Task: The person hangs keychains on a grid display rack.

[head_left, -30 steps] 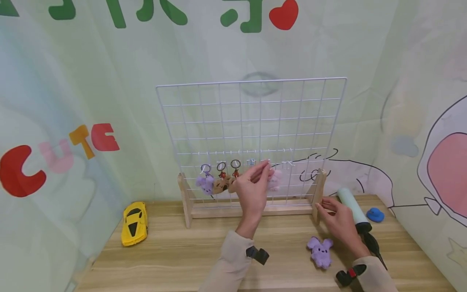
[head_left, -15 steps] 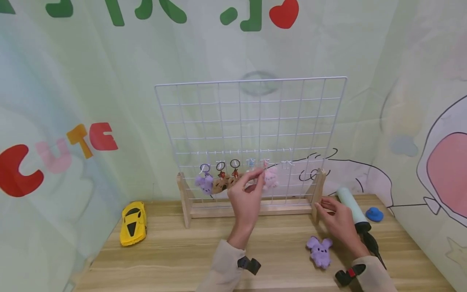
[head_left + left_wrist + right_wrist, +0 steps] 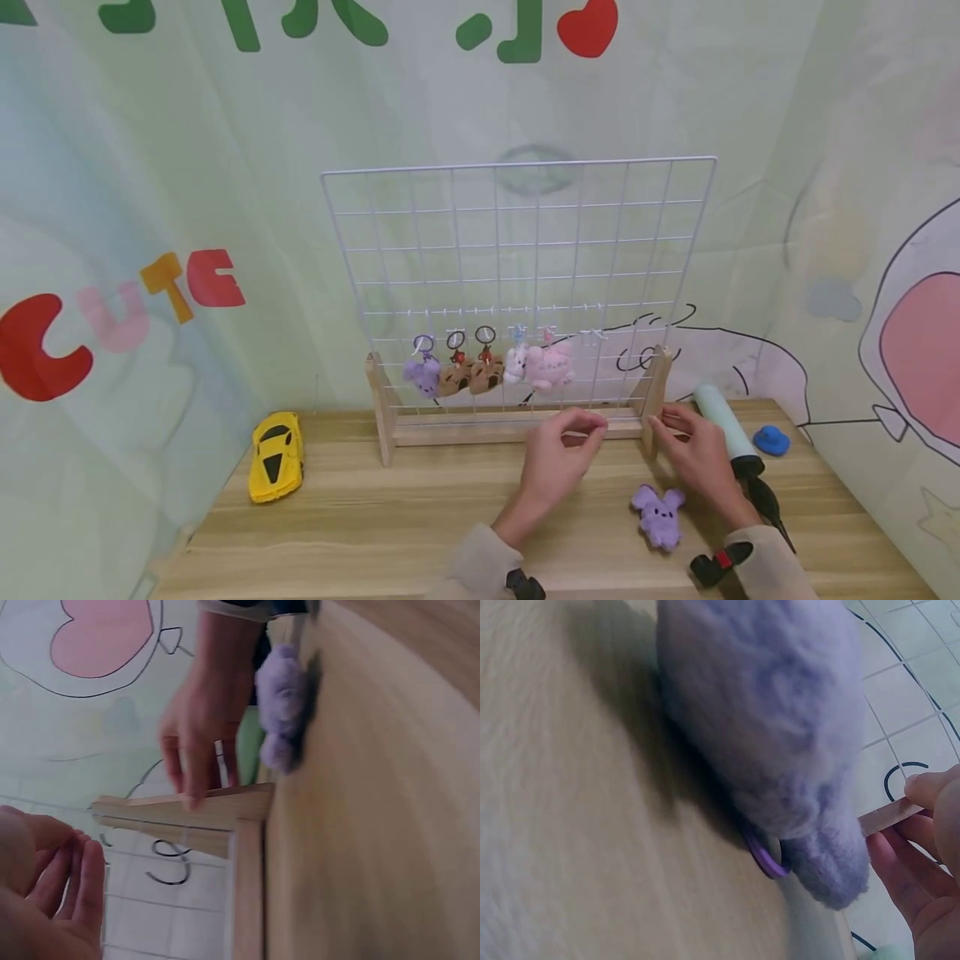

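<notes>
In the head view my left hand (image 3: 561, 467) hovers before the rack's base bar, thumb and fingers loosely bent, nothing between them. My right hand (image 3: 697, 454) pinches the right wooden upright (image 3: 657, 392) of the wire grid rack (image 3: 517, 225); the right wrist view shows the thumb on one side and fingers on the other. On the grid hang a purple plush keychain (image 3: 422, 375), two brown ones, a small white one (image 3: 515, 364) and a pink one (image 3: 550, 367). A loose purple plush keychain (image 3: 659, 518) lies on the table between my forearms, its purple ring (image 3: 765, 855) showing in the right wrist view.
A yellow toy car (image 3: 276, 458) stands at the table's left. Right of my right hand lie a pale green pump tube (image 3: 723, 429) with a black end and a blue rubber duck (image 3: 771, 441). Bare white hooks (image 3: 592, 337) stick out on the grid's right side.
My left hand has let go of the pink plush keychain, which hangs on the grid, and has moved down and right. My right hand has kept its place on the upright.
</notes>
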A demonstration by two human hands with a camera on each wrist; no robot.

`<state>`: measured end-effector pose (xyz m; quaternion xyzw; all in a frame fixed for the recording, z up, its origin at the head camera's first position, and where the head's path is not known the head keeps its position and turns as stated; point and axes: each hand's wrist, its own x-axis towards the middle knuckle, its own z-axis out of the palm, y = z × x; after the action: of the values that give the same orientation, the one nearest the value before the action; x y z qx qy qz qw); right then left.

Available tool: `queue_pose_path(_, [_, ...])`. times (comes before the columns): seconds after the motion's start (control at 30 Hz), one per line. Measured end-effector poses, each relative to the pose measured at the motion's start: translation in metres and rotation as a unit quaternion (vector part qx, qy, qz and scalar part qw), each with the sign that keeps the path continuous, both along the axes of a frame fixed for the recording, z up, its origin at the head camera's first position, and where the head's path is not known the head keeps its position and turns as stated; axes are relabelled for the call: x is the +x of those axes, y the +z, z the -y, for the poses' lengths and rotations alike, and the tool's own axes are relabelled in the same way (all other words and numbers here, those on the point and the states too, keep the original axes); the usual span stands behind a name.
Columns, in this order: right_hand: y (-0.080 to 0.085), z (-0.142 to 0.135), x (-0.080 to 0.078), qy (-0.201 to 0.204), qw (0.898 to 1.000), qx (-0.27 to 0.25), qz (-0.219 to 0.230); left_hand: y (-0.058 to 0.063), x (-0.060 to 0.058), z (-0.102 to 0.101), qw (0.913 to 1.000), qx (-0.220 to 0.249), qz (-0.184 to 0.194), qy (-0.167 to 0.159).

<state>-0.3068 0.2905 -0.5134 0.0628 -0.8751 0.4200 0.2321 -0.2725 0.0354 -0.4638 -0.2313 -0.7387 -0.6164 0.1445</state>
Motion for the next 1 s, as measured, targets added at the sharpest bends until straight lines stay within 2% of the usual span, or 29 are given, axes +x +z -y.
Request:
queue_pose_path(0.13, [0.000,-0.001,0.000,-0.002,1.000,0.001,0.001,-0.017,-0.002,-0.011,0.9964,-0.057,0.046,-0.043])
queue_pose_path(0.23, [0.000,-0.001,-0.001,-0.001,1.000,0.001,-0.003,-0.027,-0.002,-0.021,0.9899,-0.098,0.068,-0.077])
queue_pose_path(0.3, [0.000,-0.002,-0.001,-0.001,1.000,0.002,-0.008,-0.032,-0.001,-0.027,0.9841,-0.133,0.069,-0.096])
queue_pose_path(0.4, [-0.002,-0.003,-0.002,-0.001,1.000,0.005,-0.014,-0.038,0.001,-0.035,0.9722,-0.201,0.041,-0.112])
queue_pose_path(0.47, [-0.003,-0.003,-0.002,0.000,1.000,0.007,-0.017,-0.039,0.002,-0.038,0.9561,-0.268,0.004,-0.118])
queue_pose_path(0.5, [-0.004,-0.002,-0.002,0.001,1.000,0.007,-0.019,-0.040,0.003,-0.039,0.9450,-0.302,-0.018,-0.125])
queue_pose_path(0.57, [-0.003,-0.002,-0.002,0.003,1.000,0.006,-0.020,-0.039,0.003,-0.040,0.9175,-0.367,-0.053,-0.144])
queue_pose_path(0.63, [-0.003,-0.002,-0.002,0.004,1.000,0.004,-0.020,-0.038,0.003,-0.040,0.8860,-0.425,-0.086,-0.163])
queue_pose_path(0.7, [-0.003,-0.002,-0.002,0.004,1.000,0.001,-0.018,-0.037,0.004,-0.040,0.8615,-0.465,-0.100,-0.177])
queue_pose_path(0.77, [-0.003,-0.002,-0.003,0.005,1.000,-0.001,-0.016,-0.036,0.006,-0.039,0.8459,-0.492,-0.101,-0.179])
queue_pose_path(0.8, [-0.003,-0.002,-0.003,0.006,1.000,-0.002,-0.016,-0.035,0.007,-0.039,0.8421,-0.500,-0.099,-0.178])
queue_pose_path(0.87, [-0.003,-0.003,-0.003,0.005,1.000,-0.003,-0.015,-0.035,0.008,-0.038,0.8413,-0.503,-0.086,-0.177])
queue_pose_path(1.0, [-0.004,-0.004,-0.004,0.005,1.000,-0.002,-0.013,-0.035,0.011,-0.037,0.8516,-0.492,-0.073,-0.166])
